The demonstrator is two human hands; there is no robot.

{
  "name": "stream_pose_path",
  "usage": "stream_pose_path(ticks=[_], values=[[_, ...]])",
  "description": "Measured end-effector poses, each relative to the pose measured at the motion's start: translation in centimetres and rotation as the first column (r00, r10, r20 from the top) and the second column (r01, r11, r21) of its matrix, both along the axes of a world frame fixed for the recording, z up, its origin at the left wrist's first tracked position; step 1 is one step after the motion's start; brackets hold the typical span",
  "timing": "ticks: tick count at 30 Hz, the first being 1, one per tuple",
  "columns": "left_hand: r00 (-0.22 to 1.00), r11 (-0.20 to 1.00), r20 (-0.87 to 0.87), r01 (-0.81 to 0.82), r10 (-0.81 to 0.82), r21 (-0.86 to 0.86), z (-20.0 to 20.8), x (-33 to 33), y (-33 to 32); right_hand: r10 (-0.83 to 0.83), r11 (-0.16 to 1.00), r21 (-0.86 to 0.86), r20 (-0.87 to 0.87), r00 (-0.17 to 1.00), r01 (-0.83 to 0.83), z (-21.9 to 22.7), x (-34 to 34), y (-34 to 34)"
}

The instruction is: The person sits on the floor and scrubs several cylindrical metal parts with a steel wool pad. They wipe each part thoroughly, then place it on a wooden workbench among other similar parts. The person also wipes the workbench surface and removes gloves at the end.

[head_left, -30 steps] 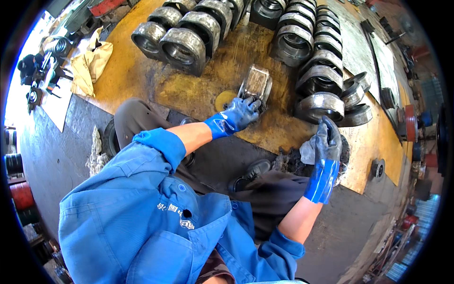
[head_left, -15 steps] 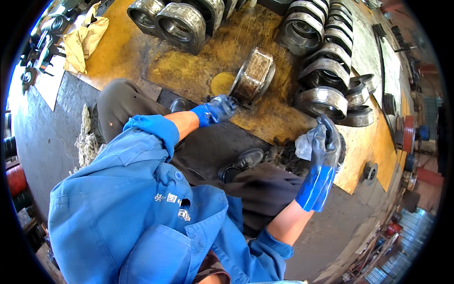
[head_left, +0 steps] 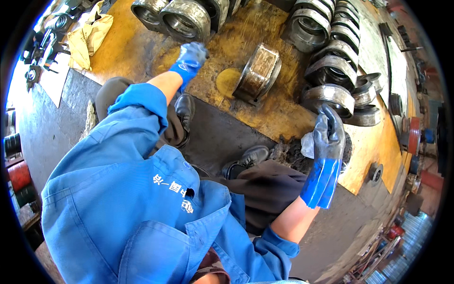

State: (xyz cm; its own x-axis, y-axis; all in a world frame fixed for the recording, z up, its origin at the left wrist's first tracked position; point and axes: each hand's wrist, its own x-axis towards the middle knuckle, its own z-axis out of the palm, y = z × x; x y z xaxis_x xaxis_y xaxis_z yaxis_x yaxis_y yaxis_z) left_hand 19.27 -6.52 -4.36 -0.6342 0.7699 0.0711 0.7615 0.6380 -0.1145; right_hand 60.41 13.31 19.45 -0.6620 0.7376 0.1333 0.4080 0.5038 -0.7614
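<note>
My left hand [head_left: 192, 55], in a blue and dark rubber glove, is raised over the yellowed plate, near the metal housings at the back. Its fingers are curled closed, slightly blurred; what they hold, if anything, is hidden. A worn, thick metal ring housing [head_left: 257, 73] stands on edge to its right, untouched. My right hand [head_left: 328, 132], gloved alike, is by my right knee with its fingers pressed together. A crumpled whitish translucent piece [head_left: 307, 145] touches its left side; whether the fingers grip it is not visible. Dark rags [head_left: 291, 158] lie beside it.
Rows of metal ring housings [head_left: 328, 98] stand at the right, and more housings [head_left: 185, 19] at the back. Brown paper [head_left: 90, 38] lies at the far left. A small ring [head_left: 375, 173] sits at the right. My shoes [head_left: 185, 110] are on the dark floor.
My left hand has moved away from the ring housing, to the left and farther back. My right hand has stayed nearly in place. The view has shifted slightly.
</note>
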Motion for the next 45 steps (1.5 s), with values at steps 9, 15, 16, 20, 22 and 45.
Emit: stream_pose_path(ticks=[9,15,16,20,22,45], values=[[0.911,0.907,0.016,-0.412,0.412,0.085,10.8,-5.7,-4.4,-0.104,0.995,-0.015,-0.121,0.987,0.103,-0.2,0.9,0.3],[0.882,0.854,0.134,-0.471,0.451,0.220,19.0,-9.8,-6.6,-0.049,0.989,0.106,-0.444,0.895,0.107,-0.1,1.1,2.8],[0.874,0.835,0.174,-0.485,0.453,0.259,20.3,-9.3,-6.2,-0.029,0.991,0.098,-0.533,0.846,0.095,-0.5,1.9,3.8],[0.911,0.864,0.146,-0.412,0.385,0.290,20.0,-9.5,-8.0,-0.345,0.937,-0.172,-0.573,0.743,0.303,2.6,4.8,4.3],[0.894,0.846,0.253,-0.436,0.370,0.306,17.1,-9.8,-8.4,-0.368,0.926,-0.154,-0.569,0.735,0.344,2.6,7.5,4.9],[0.133,0.485,0.924,-0.873,0.358,-0.062,8.5,-19.0,-18.5,-0.506,0.782,0.182,0.744,0.437,0.596,-30.8,14.5,-8.5]])
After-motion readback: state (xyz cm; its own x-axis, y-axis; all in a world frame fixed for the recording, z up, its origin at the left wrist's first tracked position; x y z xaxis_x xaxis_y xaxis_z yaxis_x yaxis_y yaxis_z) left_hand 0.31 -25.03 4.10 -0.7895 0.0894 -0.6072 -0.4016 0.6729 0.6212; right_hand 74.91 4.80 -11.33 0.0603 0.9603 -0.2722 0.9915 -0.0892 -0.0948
